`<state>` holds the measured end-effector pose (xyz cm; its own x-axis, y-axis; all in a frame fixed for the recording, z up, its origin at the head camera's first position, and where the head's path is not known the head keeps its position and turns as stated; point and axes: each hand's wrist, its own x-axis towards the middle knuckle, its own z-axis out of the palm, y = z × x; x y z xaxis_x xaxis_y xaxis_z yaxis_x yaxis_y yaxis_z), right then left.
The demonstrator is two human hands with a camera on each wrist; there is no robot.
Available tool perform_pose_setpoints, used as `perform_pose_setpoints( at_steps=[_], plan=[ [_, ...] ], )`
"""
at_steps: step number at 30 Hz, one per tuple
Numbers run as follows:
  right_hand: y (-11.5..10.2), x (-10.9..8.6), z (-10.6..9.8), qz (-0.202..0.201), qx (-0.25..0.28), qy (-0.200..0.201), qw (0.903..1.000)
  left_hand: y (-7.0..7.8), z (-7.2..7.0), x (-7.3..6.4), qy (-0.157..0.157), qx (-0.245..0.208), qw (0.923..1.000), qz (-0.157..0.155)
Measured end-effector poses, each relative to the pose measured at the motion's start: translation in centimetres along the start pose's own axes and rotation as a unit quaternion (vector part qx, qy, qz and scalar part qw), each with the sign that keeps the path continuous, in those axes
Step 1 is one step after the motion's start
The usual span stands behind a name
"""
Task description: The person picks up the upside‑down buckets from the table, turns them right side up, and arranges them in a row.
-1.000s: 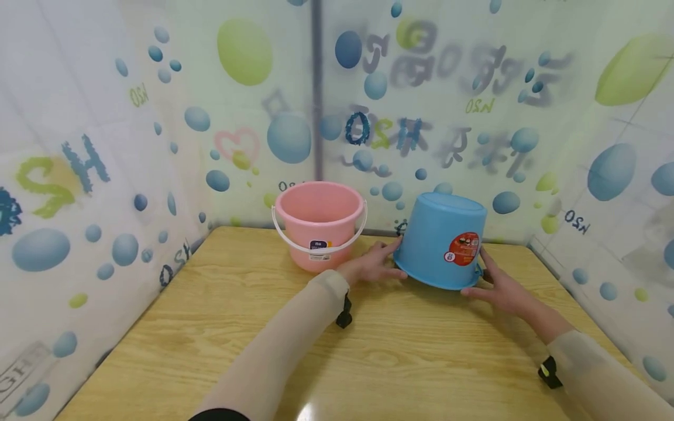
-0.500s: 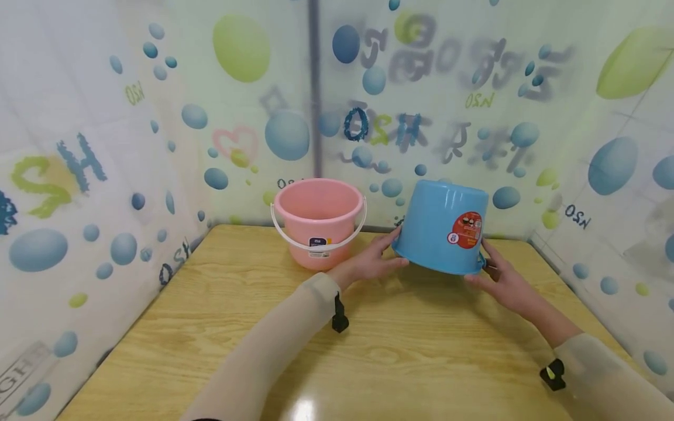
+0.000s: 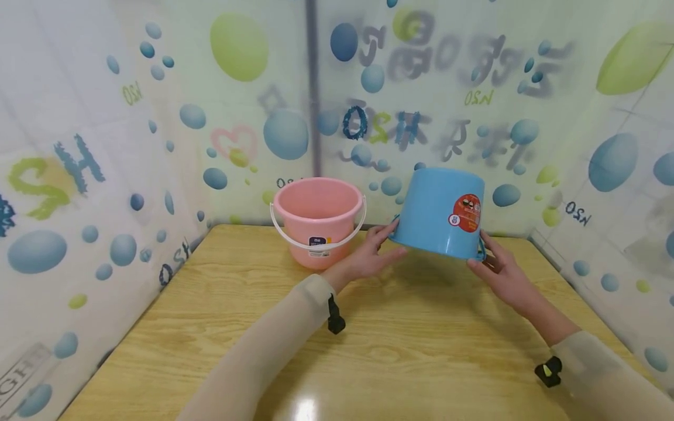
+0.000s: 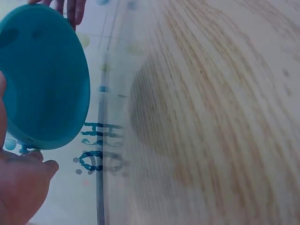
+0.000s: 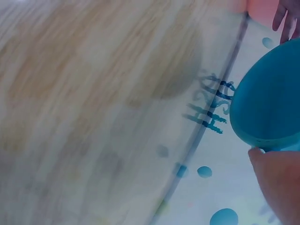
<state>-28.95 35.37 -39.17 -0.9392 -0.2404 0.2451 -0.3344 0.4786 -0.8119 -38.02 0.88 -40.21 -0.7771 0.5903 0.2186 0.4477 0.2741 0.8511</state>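
A blue bucket (image 3: 434, 213) with a round red label is upside down above the back right of the table, slightly tilted. My left hand (image 3: 365, 257) holds its rim on the left, thumb toward the front. At the right side of the rim, my right hand (image 3: 508, 278) grips it near the handle joint. The left wrist view looks into the bucket's mouth (image 4: 51, 79), the hand (image 4: 23, 183) at its lower edge. Table shows below the rim in both wrist views. In the right wrist view, the thumb of the right hand (image 5: 279, 180) touches the rim.
Left of the blue bucket, a pink bucket (image 3: 319, 234) stands upright on the wooden table (image 3: 400, 351), its white handle hanging at the front. Behind and at both sides rise curtains (image 3: 237, 99) printed with bubbles and lettering.
Both hands have raised the upside-down blue bucket higher above the table, and its base tips less toward the back. The pink bucket has stayed put.
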Motion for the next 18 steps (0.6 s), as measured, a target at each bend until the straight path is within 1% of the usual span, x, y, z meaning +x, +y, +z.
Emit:
perform_pose_setpoints(
  at_steps=[3,6,9,14,16,18],
  plan=[
    [-0.5,0.0,0.0,0.017,-0.006,0.007,0.9998,0.3,-0.1,-0.3,0.001,-0.017,0.9998,0.011],
    [-0.9,-0.1,-0.2,0.038,-0.006,0.017,0.9991,0.5,0.0,-0.3,-0.008,-0.037,0.9988,0.032],
    [-1.5,-0.1,-0.4,0.042,-0.009,0.023,0.9988,0.7,0.0,-0.3,-0.016,-0.052,0.9970,0.054],
    [-2.4,0.0,-0.7,0.038,-0.014,0.018,0.9990,1.5,-0.5,-0.8,-0.009,-0.063,0.9964,0.056],
    [-2.8,0.1,-0.8,0.029,-0.012,0.019,0.9993,2.0,-0.9,-1.0,0.001,-0.059,0.9971,0.049],
    [-3.0,0.1,-0.8,0.017,-0.009,0.021,0.9996,2.4,-1.3,-1.1,0.008,-0.056,0.9971,0.050]
  ],
)
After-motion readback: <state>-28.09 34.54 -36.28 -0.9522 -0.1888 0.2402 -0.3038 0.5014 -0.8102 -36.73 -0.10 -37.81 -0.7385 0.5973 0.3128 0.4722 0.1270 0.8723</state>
